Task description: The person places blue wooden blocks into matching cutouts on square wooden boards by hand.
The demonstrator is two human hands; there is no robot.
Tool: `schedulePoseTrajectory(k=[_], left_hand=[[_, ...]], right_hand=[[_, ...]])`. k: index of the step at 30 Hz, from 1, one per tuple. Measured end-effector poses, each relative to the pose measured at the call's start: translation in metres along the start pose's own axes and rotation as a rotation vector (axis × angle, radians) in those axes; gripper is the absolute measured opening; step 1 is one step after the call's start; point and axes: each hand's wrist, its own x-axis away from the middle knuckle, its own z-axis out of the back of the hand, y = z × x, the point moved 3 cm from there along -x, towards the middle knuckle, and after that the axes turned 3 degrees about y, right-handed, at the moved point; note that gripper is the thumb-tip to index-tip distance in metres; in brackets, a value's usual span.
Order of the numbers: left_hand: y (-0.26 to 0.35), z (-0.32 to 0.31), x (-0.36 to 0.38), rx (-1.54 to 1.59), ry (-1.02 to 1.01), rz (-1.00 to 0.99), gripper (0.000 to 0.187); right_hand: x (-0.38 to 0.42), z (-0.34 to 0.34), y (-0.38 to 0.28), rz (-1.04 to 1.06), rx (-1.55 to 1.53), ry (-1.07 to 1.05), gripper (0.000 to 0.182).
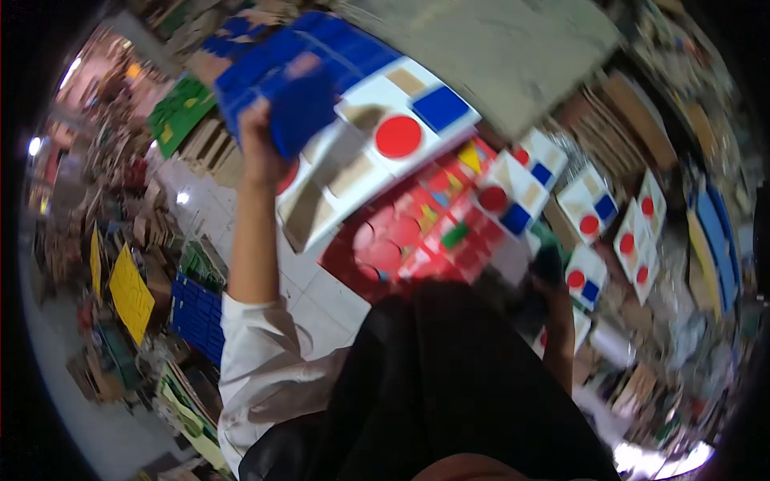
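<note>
My left hand (261, 148) is closed around the edge of a blue square piece (301, 112), blurred by motion, which it holds above a white board (437, 156). On that board lie a red disc (399, 137) and a flat blue square (440, 108), beside bare tan shapes. My right hand (552, 282) is low on the right, near a dark object I cannot make out. Its fingers are smeared and in shadow. Between my hands, a red tray (341, 255) holds red, yellow and green pieces. A smaller white board (505, 172) with a red disc and blue square overlaps its right side.
Blue sheets (345, 48) lie behind the white board, next to a large grey-green panel (497, 48). Several more white boards with red discs and blue squares (588, 200) stand at the right. Yellow (132, 293), blue and green sheets and stacked scraps crowd the left.
</note>
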Motion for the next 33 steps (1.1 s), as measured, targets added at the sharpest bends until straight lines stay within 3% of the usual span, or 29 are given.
schedulePoseTrajectory(k=[1, 2, 3, 5, 6, 7, 8, 9, 10, 11, 13, 14, 15, 17, 18, 19, 20, 21, 23, 24, 25, 27, 28, 29, 31, 33], left_hand=[[-0.027, -0.054, 0.024, 0.075, -0.049, 0.102, 0.077], [-0.069, -0.099, 0.053, 0.385, -0.090, 0.352, 0.071], [-0.105, -0.146, 0.071, 0.374, -0.060, 0.427, 0.065], [-0.198, -0.215, 0.119, 0.714, -0.141, 0.832, 0.066], [-0.213, -0.254, 0.137, 0.790, -0.071, 0.907, 0.062], [-0.228, -0.280, 0.153, 0.788, -0.100, 0.951, 0.062], [-0.244, -0.297, 0.166, 0.953, -0.082, 0.850, 0.056], [-0.262, -0.308, 0.181, 1.116, -0.050, 0.743, 0.050], [-0.292, -0.306, 0.193, 0.878, -0.038, 0.825, 0.050], [-0.299, -0.307, 0.200, 0.710, -0.046, 0.943, 0.057], [-0.283, -0.319, 0.210, 0.648, -0.040, 1.104, 0.069], [-0.295, -0.313, 0.215, 0.646, -0.130, 1.054, 0.076], [-0.296, -0.315, 0.219, 0.687, -0.101, 1.022, 0.076], [-0.307, -0.317, 0.224, 0.642, -0.012, 1.024, 0.072], [-0.314, -0.324, 0.230, 0.710, 0.024, 0.941, 0.070], [-0.308, -0.339, 0.230, 0.777, 0.053, 0.857, 0.069], [-0.299, -0.347, 0.230, 0.630, 0.007, 0.865, 0.066], [-0.312, -0.338, 0.231, 0.798, -0.042, 0.878, 0.062], [-0.290, -0.345, 0.235, 0.609, -0.173, 0.895, 0.058], [-0.275, -0.351, 0.235, 0.562, -0.241, 0.852, 0.057], [-0.277, -0.346, 0.233, 0.179, -0.217, 0.735, 0.047], [-0.282, -0.335, 0.223, -0.540, -0.305, 0.436, 0.034], [-0.268, -0.346, 0.219, -0.596, -0.290, 0.219, 0.031], [-0.277, -0.338, 0.217, -0.866, -0.380, 0.017, 0.033], [-0.258, -0.349, 0.213, -0.948, -0.338, 0.194, 0.031], [-0.236, -0.359, 0.209, -0.802, -0.257, -0.341, 0.034]], right_hand=[[0.017, -0.022, -0.037, 0.000, -0.079, 0.071, 0.043], [0.027, -0.032, -0.054, 0.101, -0.210, 0.105, 0.040], [0.028, -0.029, -0.050, 0.084, -0.273, 0.135, 0.038], [0.043, -0.041, -0.061, 0.523, 0.229, 0.220, 0.036], [0.035, -0.047, -0.051, 0.861, 0.655, 0.292, 0.035], [0.041, -0.045, -0.042, 0.934, 0.853, 0.304, 0.036], [0.048, -0.043, -0.033, 1.015, 1.044, 0.326, 0.038], [0.062, -0.034, -0.032, 0.864, 0.969, 0.304, 0.042], [0.055, -0.015, -0.013, 0.828, 0.844, 0.389, 0.035], [0.037, 0.004, 0.010, 1.098, 0.901, 0.515, 0.035], [0.020, 0.041, 0.034, 0.591, 0.657, 0.615, 0.034], [0.011, 0.065, 0.038, 0.298, 0.335, 0.582, 0.033], [0.013, 0.082, 0.037, 0.257, 0.336, 0.589, 0.033], [0.034, 0.065, 0.044, 0.485, 0.481, 0.485, 0.033], [0.053, 0.045, 0.039, 0.904, 0.728, 0.446, 0.035], [0.070, 0.033, 0.041, 0.868, 1.069, 0.380, 0.036], [0.063, 0.041, 0.046, 0.822, 0.972, 0.382, 0.034], [0.045, 0.052, 0.048, 0.789, 0.876, 0.379, 0.033], [0.002, 0.098, 0.052, 0.230, 0.739, 0.463, 0.034], [-0.013, 0.126, 0.053, 0.433, 0.696, 0.572, 0.041], [0.009, 0.134, 0.023, 0.236, 0.336, 0.429, 0.048], [0.034, 0.121, -0.007, 0.342, 0.424, 0.293, 0.047], [0.054, 0.099, -0.022, 0.505, 0.621, 0.197, 0.047], [0.055, 0.080, -0.007, 0.922, 0.681, 0.239, 0.043], [0.049, 0.071, -0.004, 0.771, 0.557, 0.226, 0.037], [0.030, 0.087, -0.010, 0.462, 0.461, 0.260, 0.034]])
